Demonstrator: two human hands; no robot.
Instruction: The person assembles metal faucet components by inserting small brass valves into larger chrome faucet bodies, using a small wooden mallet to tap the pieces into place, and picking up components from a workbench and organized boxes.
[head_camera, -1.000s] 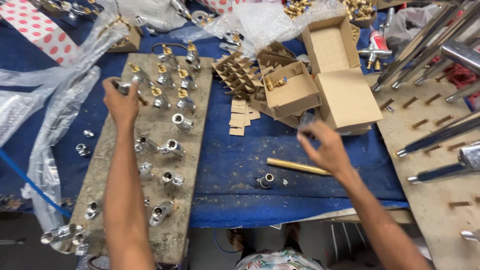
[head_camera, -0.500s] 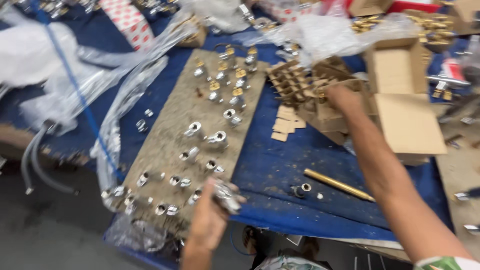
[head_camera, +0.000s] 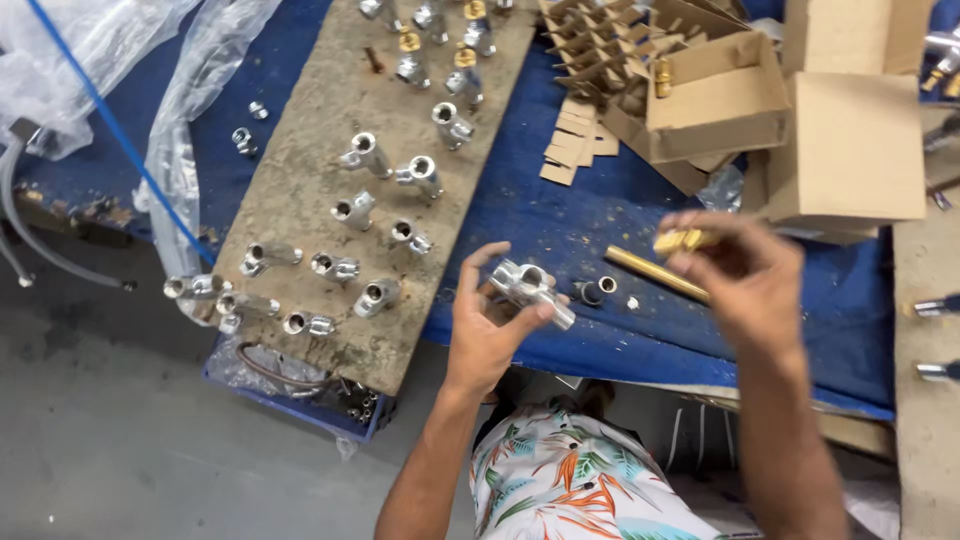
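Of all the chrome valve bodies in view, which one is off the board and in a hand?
The chrome valve body gripped in the left hand, above the blue cloth. All the others stand on the rough board, untouched.

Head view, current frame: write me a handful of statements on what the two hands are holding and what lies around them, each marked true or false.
1. The left hand holds a silver metal fitting. True.
2. The right hand is empty. False: its fingertips pinch a small brass part.
3. A brass rod lies on the blue cloth between the two hands. True.
4. The silver fittings on the wooden board are stacked in one heap. False: they lie spread out singly across it.
5. An open cardboard box sits beyond the right hand. True.
6. The left hand rests flat on the wooden board. False: it is raised off the board, over the edge of the blue cloth.
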